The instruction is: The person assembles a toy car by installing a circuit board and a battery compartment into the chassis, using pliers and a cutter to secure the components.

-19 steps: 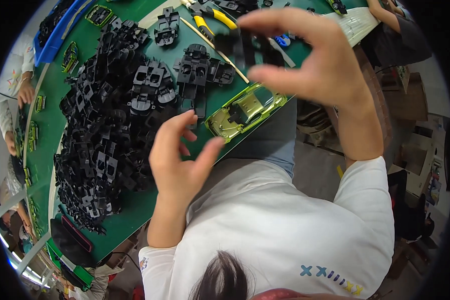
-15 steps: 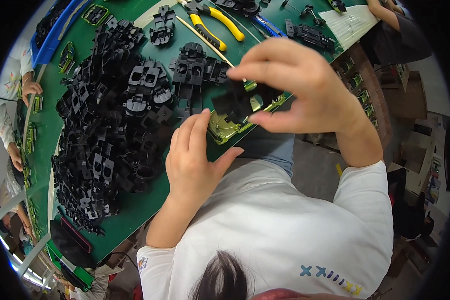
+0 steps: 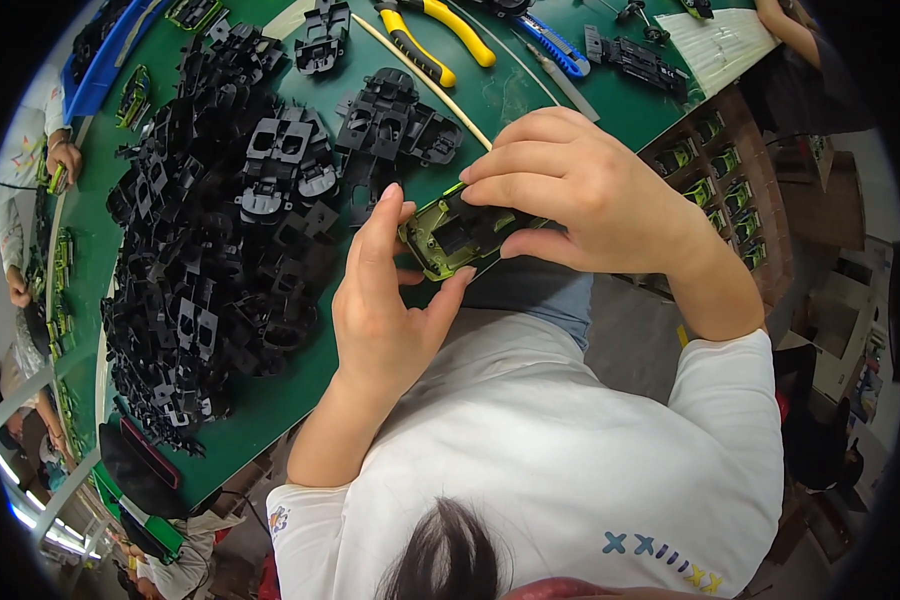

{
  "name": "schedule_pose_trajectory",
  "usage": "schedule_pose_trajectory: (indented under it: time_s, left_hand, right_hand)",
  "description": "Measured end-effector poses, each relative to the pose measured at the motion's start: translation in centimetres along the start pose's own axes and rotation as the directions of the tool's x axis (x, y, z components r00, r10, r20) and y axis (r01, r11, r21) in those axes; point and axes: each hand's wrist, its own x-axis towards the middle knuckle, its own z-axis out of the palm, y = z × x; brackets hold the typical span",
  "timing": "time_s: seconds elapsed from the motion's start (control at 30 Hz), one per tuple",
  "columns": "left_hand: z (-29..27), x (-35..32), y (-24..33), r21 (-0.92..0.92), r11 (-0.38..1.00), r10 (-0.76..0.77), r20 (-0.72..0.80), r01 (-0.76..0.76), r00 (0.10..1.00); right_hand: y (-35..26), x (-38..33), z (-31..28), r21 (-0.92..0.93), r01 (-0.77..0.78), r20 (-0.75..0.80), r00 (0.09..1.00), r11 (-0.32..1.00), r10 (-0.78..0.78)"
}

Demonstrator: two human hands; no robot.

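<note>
A translucent yellow-green toy car body shell (image 3: 416,233) lies hollow side up near the table's front edge. My left hand (image 3: 375,300) grips its left end, fingers on the far side and thumb tip on the near rim. Inside the shell sits a black plastic insert (image 3: 462,232), its right part hidden under my right hand (image 3: 595,195). The right fingers and thumb are closed on that insert, over the shell's right end. Just beyond the hands, black plastic car chassis parts (image 3: 375,120) rest on the table.
A large heap of black plastic parts (image 3: 210,230) covers the left of the green table (image 3: 270,425). Yellow-handled pliers (image 3: 460,35), a thin wooden stick (image 3: 410,65) and a blue utility knife (image 3: 555,45) lie at the back. Another person's hand (image 3: 65,158) is at the far left.
My right hand has lowered the black insert into the green shell. My left hand has closed around the shell's left end, its thumb now on the near rim.
</note>
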Motion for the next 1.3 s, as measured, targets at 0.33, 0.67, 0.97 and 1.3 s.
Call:
schedule_pose_trajectory:
  time_s: [0.33, 0.67, 0.97, 1.3]
  left_hand:
    - [-0.4, 0.3, 0.5, 0.079, 0.996, 0.037, 0.063, -0.042, 0.997]
    - [-0.9, 2.0, 1.0, 0.283, 0.936, 0.215, 0.004, -0.208, 0.977]
    - [-0.6, 2.5, 1.1, 0.082, 0.980, 0.176, 0.077, -0.183, 0.981]
    - [-0.4, 2.8, 1.0, 0.213, 0.945, 0.237, 0.077, -0.248, 0.968]
  right_hand:
    - [0.9, -0.6, 1.2, 0.050, 0.013, -0.081, 0.997, 0.999, -0.009]
    - [0.4, -0.6, 1.2, 0.082, 0.059, -0.242, 0.970, 0.995, -0.038]
    - [1.3, -1.2, 2.3, 0.155, 0.075, -0.318, 0.948, 0.985, -0.022]
    - [2.8, -5.7, 1.6, 0.476, -0.053, -0.590, 0.721, 0.878, 0.363]
